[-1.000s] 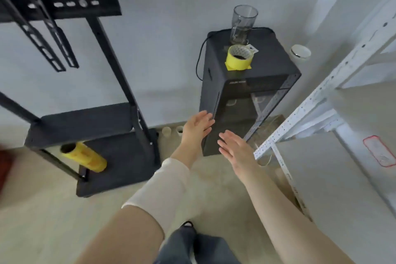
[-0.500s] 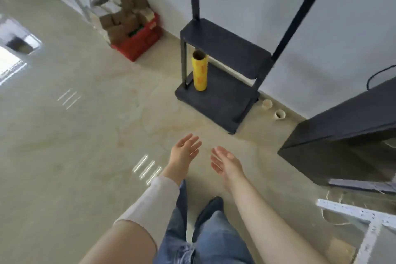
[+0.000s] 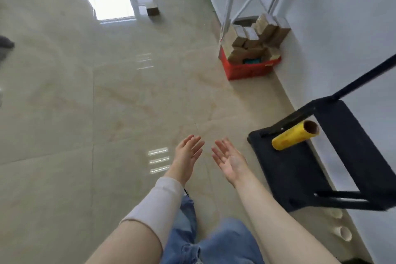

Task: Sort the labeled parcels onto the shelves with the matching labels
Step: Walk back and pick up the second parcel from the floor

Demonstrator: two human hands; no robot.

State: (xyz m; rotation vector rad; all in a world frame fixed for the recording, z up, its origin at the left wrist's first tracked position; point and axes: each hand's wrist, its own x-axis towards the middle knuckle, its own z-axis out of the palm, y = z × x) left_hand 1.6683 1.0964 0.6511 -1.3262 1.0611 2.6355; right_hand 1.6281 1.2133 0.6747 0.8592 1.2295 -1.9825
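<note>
Left hand: was empty, fingers spread, palm turned inward, above the tiled floor.
Right hand: was empty too, fingers apart, palm up, near the left hand but not touching.
Parcels: were piled in a red crate against the wall, well apart from both hands.
Yellow roll: lay tilted on the base of a black stand.

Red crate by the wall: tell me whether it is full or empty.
Full. Brown cardboard parcels are heaped above the rim of the red crate, some leaning against the wall.
</note>
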